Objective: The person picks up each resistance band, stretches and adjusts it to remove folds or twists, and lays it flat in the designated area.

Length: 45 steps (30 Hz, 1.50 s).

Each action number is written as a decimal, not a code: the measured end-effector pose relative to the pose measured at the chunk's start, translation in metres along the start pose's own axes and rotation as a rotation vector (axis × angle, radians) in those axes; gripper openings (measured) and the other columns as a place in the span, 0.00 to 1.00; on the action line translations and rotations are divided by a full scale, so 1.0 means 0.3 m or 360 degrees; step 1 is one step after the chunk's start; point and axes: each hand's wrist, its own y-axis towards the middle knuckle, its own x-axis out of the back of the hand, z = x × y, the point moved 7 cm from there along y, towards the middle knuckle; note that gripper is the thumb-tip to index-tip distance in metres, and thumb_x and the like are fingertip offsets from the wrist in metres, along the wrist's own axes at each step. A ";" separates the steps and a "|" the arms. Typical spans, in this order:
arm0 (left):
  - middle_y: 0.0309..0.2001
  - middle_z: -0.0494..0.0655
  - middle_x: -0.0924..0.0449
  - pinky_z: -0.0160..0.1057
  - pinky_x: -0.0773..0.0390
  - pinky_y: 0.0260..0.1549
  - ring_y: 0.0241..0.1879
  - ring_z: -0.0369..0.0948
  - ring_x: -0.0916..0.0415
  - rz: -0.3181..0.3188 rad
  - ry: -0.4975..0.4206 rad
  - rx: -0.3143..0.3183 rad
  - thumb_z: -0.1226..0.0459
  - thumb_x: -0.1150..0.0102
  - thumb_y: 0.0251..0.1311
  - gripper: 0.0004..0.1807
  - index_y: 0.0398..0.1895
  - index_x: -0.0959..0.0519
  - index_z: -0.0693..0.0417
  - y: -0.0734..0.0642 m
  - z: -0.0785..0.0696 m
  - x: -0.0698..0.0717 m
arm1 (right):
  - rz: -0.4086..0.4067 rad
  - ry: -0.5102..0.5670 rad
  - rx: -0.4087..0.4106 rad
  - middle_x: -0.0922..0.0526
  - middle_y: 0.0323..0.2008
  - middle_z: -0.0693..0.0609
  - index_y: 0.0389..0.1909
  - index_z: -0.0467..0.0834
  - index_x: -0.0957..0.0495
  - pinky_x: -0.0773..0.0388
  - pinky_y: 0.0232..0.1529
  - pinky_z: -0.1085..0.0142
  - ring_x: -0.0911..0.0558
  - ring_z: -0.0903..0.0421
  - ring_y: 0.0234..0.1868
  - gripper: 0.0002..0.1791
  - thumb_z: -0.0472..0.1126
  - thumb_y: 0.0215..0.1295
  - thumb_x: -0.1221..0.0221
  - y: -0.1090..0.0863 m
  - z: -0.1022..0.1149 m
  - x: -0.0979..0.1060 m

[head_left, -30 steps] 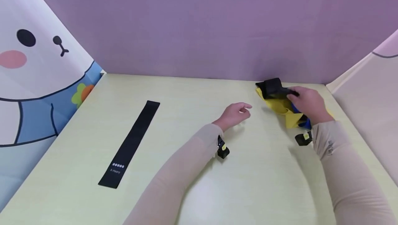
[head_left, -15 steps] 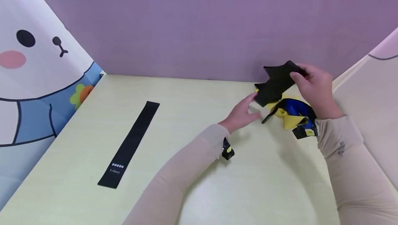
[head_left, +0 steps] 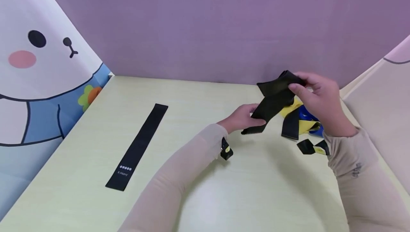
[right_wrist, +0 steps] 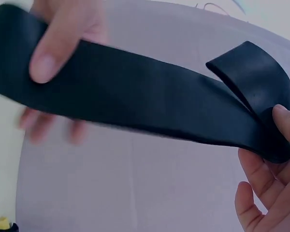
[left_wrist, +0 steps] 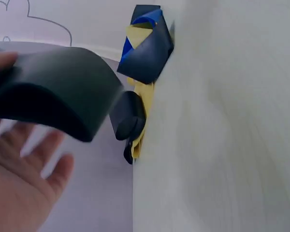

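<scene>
A black resistance band [head_left: 275, 105] is held up off the table between both hands. My right hand [head_left: 323, 100] pinches its folded upper end between thumb and fingers. At the lower end, my left hand [head_left: 240, 120] has its thumb across the front of the band and its fingers behind. The right wrist view shows the band [right_wrist: 150, 96] stretched out in a wide strip, with a loop folded back at the right hand [right_wrist: 275, 183]. In the left wrist view, the band [left_wrist: 63, 92] curves over the left hand's fingers.
A flat black band marked X-Heavy [head_left: 137, 146] lies at the left of the table. Below the right hand is a heap with a yellow band [head_left: 305, 127], a blue band [head_left: 305, 112] and a black strip [head_left: 290, 125]. A purple backdrop [head_left: 205, 29] rises behind the table.
The right hand has lifted the black band off the heap. The left hand, apart from it earlier, now grips its lower end and has drawn it leftward.
</scene>
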 end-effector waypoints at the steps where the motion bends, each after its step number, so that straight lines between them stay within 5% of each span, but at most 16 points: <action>1: 0.41 0.51 0.18 0.29 0.28 0.39 0.39 0.37 0.26 0.0025 -0.0017 0.0007 0.68 0.35 0.57 0.17 0.49 0.22 0.62 -0.007 0.007 0.002 | 0.0004 0.0029 -0.0003 0.24 0.31 0.80 0.37 0.26 0.19 0.34 0.28 0.80 0.27 0.74 0.27 0.09 0.21 0.54 0.38 -0.005 0.006 0.003; 4: 0.32 0.50 0.16 0.30 0.29 0.32 0.29 0.35 0.28 0.0029 0.0064 0.0005 0.69 0.36 0.57 0.07 0.37 0.18 0.65 -0.030 0.025 0.028 | 0.0034 0.0147 -0.0011 0.20 0.33 0.75 0.39 0.37 0.15 0.31 0.33 0.80 0.24 0.72 0.30 0.10 0.25 0.57 0.37 -0.024 0.017 0.015; 8: 0.34 0.50 0.15 0.29 0.28 0.34 0.30 0.34 0.25 -0.0083 0.0145 0.0021 0.69 0.37 0.58 0.08 0.39 0.16 0.63 -0.058 0.040 0.095 | 0.0130 0.0303 0.0033 0.17 0.35 0.70 0.42 0.52 0.16 0.29 0.37 0.81 0.22 0.71 0.33 0.12 0.33 0.60 0.36 -0.057 0.024 0.025; 16: 0.42 0.52 0.16 0.30 0.24 0.39 0.41 0.41 0.21 -0.0352 0.0146 0.0015 0.73 0.40 0.60 0.09 0.43 0.16 0.62 -0.083 0.007 0.250 | 0.0483 0.0379 0.0447 0.18 0.39 0.66 0.45 0.41 0.16 0.32 0.27 0.80 0.25 0.74 0.28 0.19 0.52 0.64 0.41 -0.129 0.087 -0.038; 19: 0.43 0.53 0.16 0.29 0.25 0.38 0.40 0.41 0.22 -0.0514 0.0145 -0.0018 0.74 0.42 0.58 0.10 0.41 0.16 0.62 -0.098 -0.025 0.312 | 0.0568 0.0312 0.0629 0.15 0.39 0.59 0.43 0.40 0.16 0.29 0.42 0.79 0.21 0.68 0.39 0.21 0.54 0.66 0.44 -0.170 0.112 -0.088; 22: 0.42 0.53 0.16 0.28 0.27 0.35 0.37 0.40 0.24 -0.0618 0.0090 -0.0043 0.76 0.45 0.57 0.12 0.41 0.15 0.63 -0.115 -0.059 0.351 | 0.0615 0.0264 0.0793 0.15 0.35 0.53 0.42 0.40 0.16 0.28 0.43 0.75 0.19 0.61 0.37 0.20 0.53 0.68 0.46 -0.212 0.133 -0.146; 26: 0.43 0.53 0.17 0.28 0.28 0.33 0.37 0.39 0.24 -0.0673 0.0011 -0.0104 0.78 0.49 0.55 0.15 0.40 0.15 0.63 -0.134 -0.109 0.367 | 0.0689 0.0236 0.0900 0.15 0.34 0.50 0.40 0.41 0.16 0.27 0.40 0.68 0.19 0.55 0.35 0.19 0.52 0.70 0.48 -0.267 0.151 -0.222; 34: 0.44 0.50 0.16 0.29 0.25 0.43 0.48 0.36 0.23 -0.0597 -0.0024 -0.0225 0.79 0.51 0.53 0.15 0.37 0.15 0.63 -0.181 -0.181 0.331 | 0.0795 0.0181 0.1005 0.17 0.40 0.48 0.40 0.40 0.17 0.24 0.39 0.60 0.19 0.52 0.40 0.19 0.49 0.72 0.52 -0.356 0.154 -0.350; 38: 0.45 0.51 0.17 0.30 0.26 0.47 0.50 0.36 0.24 -0.0566 -0.0042 -0.0276 0.79 0.52 0.53 0.16 0.36 0.15 0.63 -0.203 -0.202 0.325 | 0.0813 0.0134 0.0993 0.18 0.42 0.46 0.41 0.40 0.17 0.23 0.40 0.57 0.19 0.51 0.41 0.12 0.44 0.69 0.43 -0.369 0.137 -0.388; 42: 0.45 0.52 0.17 0.30 0.27 0.48 0.50 0.35 0.24 -0.0571 -0.0074 -0.0319 0.79 0.53 0.52 0.16 0.36 0.15 0.64 -0.219 -0.218 0.332 | 0.0794 0.0153 0.0937 0.17 0.40 0.46 0.40 0.40 0.17 0.24 0.40 0.58 0.19 0.50 0.40 0.15 0.47 0.71 0.46 -0.359 0.118 -0.404; 45: 0.43 0.53 0.16 0.31 0.25 0.46 0.48 0.36 0.23 -0.0606 -0.0044 -0.0351 0.79 0.52 0.52 0.15 0.35 0.15 0.65 -0.233 -0.233 0.344 | 0.0718 0.0273 0.0780 0.17 0.37 0.47 0.38 0.39 0.17 0.25 0.43 0.66 0.19 0.52 0.39 0.22 0.51 0.72 0.53 -0.333 0.100 -0.395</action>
